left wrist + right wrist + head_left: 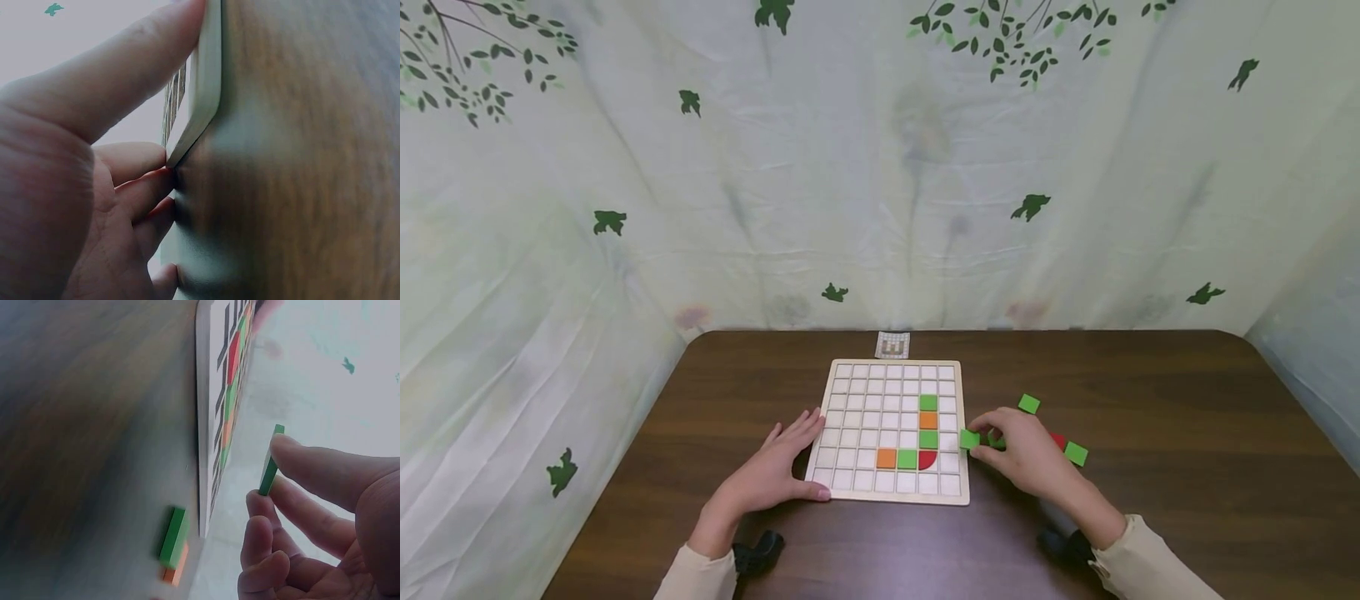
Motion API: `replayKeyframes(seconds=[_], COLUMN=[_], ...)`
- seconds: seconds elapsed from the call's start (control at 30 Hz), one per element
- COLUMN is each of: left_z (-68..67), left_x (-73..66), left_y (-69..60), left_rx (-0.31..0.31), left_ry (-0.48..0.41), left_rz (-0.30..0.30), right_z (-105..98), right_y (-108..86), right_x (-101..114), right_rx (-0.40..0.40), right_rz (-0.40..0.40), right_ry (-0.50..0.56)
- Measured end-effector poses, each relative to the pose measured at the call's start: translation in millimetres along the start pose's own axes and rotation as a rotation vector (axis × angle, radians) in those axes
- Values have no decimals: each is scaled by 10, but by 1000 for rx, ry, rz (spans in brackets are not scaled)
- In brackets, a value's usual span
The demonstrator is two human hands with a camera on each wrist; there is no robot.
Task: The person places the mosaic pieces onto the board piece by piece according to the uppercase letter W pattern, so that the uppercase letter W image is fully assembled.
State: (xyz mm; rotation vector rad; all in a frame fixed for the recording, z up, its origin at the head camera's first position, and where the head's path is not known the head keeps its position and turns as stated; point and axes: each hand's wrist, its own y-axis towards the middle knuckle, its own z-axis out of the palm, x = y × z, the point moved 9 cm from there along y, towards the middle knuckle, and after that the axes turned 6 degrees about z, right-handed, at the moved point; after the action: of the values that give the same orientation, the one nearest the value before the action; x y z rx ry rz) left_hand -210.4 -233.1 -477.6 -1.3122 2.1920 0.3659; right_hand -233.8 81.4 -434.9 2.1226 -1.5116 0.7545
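A pale wooden grid board point(962, 492) lies on the table, with several green, orange and red tiles set in its squares. Among these are an orange tile point(887, 458) and a red rounded tile point(927, 460). My left hand point(775, 471) touches the board's left side with spread fingers, its thumb at the near left corner. Just over the board's right edge, my right hand point(1018, 450) pinches a green square tile point(271, 464) between thumb and index finger. In the right wrist view the tile is seen edge-on, raised off the board.
Right of the board lie loose tiles: a green tile point(1029, 404), another green tile point(1077, 454) and a red tile point(1058, 441) partly hidden by my hand. A small printed card point(892, 346) lies beyond the board, before a patterned cloth backdrop point(880, 167).
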Motion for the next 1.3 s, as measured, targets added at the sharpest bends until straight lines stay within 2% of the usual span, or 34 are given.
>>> replayKeyframes(seconds=[0.27,0.5,0.67,1.03,1.3], left_z=[5,9,19,17,6], left_x=[6,18,24,25,-8], left_y=[-1,-8,-3,17,7], left_rx=[-3,-7,-5,1,3], left_ry=[3,3,2,6,-7], left_rz=[5,14,16,10,0], right_z=[151,253,313,447,577], right_y=[95,161,215,313,381], right_x=[145,287,375,548,604], right_rx=[12,25,25,16,68], right_rz=[-1,-53,-60,-132,-140], right_ry=[5,27,46,17,22])
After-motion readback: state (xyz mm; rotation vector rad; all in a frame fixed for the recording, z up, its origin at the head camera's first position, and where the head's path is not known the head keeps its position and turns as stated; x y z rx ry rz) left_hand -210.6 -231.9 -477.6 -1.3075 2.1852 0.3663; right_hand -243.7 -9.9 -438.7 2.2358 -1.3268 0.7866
